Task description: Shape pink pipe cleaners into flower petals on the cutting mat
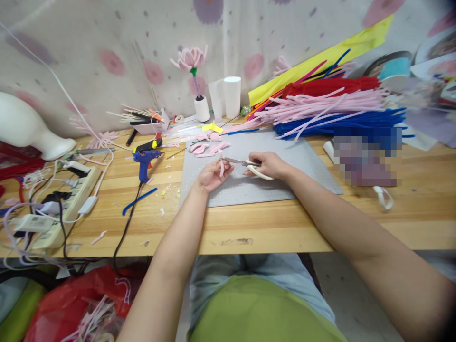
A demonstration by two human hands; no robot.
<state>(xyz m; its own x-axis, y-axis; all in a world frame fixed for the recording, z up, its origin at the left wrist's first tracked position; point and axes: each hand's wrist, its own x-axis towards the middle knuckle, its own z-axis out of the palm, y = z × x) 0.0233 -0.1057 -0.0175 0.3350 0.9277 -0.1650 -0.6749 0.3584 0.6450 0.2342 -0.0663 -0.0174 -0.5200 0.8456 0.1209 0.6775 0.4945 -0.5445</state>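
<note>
Between the fingers of my left hand [213, 176] is a small pink pipe-cleaner piece [222, 168], held upright over the grey cutting mat [249, 195]. My right hand [270, 165] grips a pair of scissors [258, 172] with white handles. The blades point left and their tips reach the pink piece; whether they touch it I cannot tell. Just beyond my left hand, several pink petal shapes [200, 149] of pipe cleaner lie on the mat. A finished-looking pink flower [192, 61] on a stem stands in a small white holder [202, 109] behind them.
Bundles of pink [317, 107], red and blue pipe cleaners lie at the back right. To the left are a blue glue gun [143, 164], a power strip [67, 209] with tangled cables, and a white foam head [30, 126]. A red bag [71, 297] with scraps sits below the table edge.
</note>
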